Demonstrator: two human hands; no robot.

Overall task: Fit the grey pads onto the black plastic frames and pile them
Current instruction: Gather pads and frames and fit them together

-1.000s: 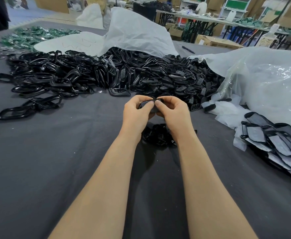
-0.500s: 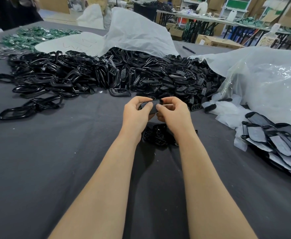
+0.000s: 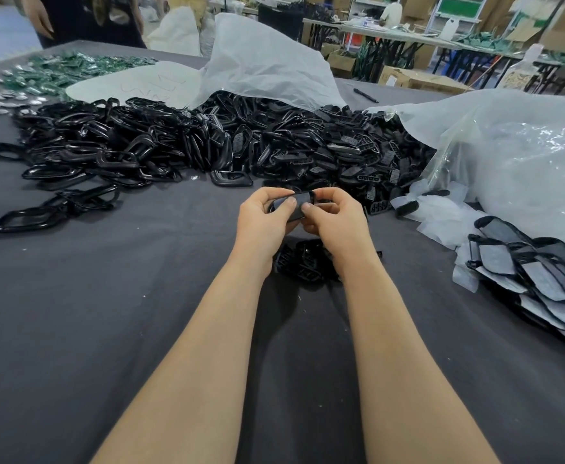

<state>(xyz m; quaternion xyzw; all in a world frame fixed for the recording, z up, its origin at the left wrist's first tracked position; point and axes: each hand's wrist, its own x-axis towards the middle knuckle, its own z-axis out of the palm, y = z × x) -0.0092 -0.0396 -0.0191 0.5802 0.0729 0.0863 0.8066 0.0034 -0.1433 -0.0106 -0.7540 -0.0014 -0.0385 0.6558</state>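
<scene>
Left hand (image 3: 263, 217) and right hand (image 3: 336, 220) are both clamped on one frame (image 3: 295, 215), in the centre of the view.

The fingers of each hand curl around the black frame, which is held a little above the table (image 3: 107, 313), and both thumbs press on the grey pad (image 3: 297, 199) that lies on its upper face. I cannot tell if the pad is fully seated. Just below the hands, partly hidden by the wrists, a small pile (image 3: 302, 264) of black parts lies on the dark cloth. A big heap (image 3: 190, 145) of loose black frames spreads across the upper middle, and a white bag (image 3: 267, 61) covers its back part. At the right edge lies a stack (image 3: 542, 279) of grey-faced pieces with black edges, below a clear bag (image 3: 525, 155). Green parts (image 3: 66, 70) are in the upper left.
</scene>
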